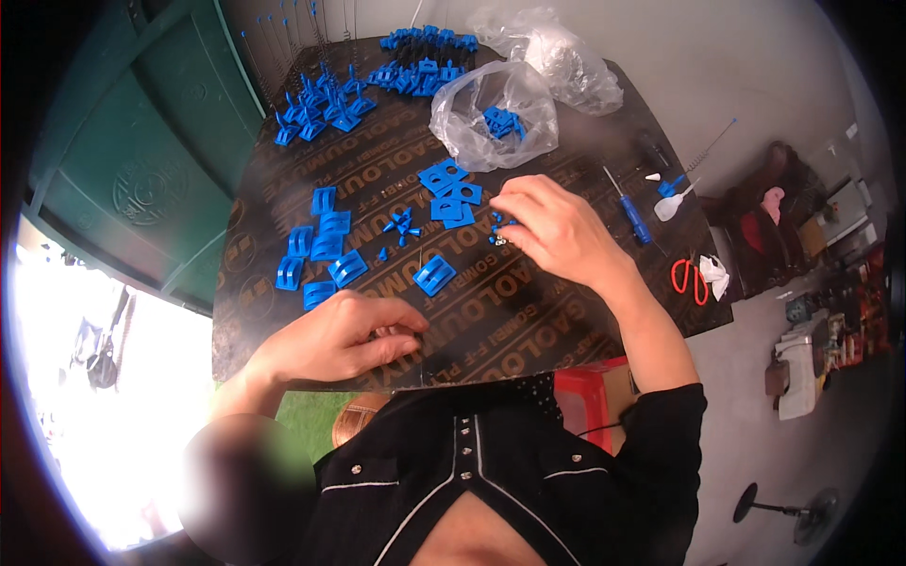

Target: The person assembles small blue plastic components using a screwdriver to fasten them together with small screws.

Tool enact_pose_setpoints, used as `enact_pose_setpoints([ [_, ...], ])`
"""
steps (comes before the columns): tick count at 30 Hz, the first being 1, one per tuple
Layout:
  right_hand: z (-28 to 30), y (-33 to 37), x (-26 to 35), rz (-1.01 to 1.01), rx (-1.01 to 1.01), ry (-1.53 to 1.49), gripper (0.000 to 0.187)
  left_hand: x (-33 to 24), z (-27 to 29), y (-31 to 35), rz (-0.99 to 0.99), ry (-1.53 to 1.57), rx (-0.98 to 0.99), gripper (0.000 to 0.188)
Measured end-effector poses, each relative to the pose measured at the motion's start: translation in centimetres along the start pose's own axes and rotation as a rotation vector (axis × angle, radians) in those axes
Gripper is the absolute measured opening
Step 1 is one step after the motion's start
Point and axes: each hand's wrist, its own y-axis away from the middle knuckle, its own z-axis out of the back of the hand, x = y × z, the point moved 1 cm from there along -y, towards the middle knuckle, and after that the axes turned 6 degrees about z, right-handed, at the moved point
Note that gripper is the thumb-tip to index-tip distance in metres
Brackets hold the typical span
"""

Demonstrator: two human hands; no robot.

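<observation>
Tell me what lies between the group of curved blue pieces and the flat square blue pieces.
In the head view, a small cluster of pointed blue pieces lies on the dark tabletop between the curved blue pieces and the flat square blue pieces.

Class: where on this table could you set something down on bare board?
Bare: near tabletop between the lone blue curved piece and the right forearm; also between the open plastic bag and the blue screwdriver. Crowded: far left, under blue spring-topped pieces; beyond the left hand, curved blue pieces.
</observation>
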Motion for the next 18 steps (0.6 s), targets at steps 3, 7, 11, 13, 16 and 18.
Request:
enact_pose_setpoints([
  [3,1.1,1.0,-1.7,-0.087,-0.168,0.026,0.022,-1.1,-0.5,-2.0,0.001,0.011,-0.073,0.02],
  [7,1.5,2.7,-3.6,-0.234,-0.294,-0.058,0.017,-1.1,-1.0,-4.9,0.02,0.041,-0.162,0.019],
  [11,1.3,5.2,-6.4,-0.39,-0.278,-0.09,0.015,-0.9,-1.4,-7.7,0.066,-0.048,-0.208,0.018],
  [13,1.8,5.8,-6.6,-0.473,-0.208,-0.05,0.014,-0.3,-2.1,-8.2,0.054,-0.111,-0.268,0.016],
  [16,1.7,6.9,-7.5,-0.611,-0.069,-0.057,0.013,0.4,-3.5,-8.6,-0.152,-0.23,-0.383,0.015],
  [18,1.5,7.1,-7.8,-0.634,-0.025,-0.058,0.013,1.1,-4.6,-8.6,-0.38,-0.424,-0.425,0.01],
])
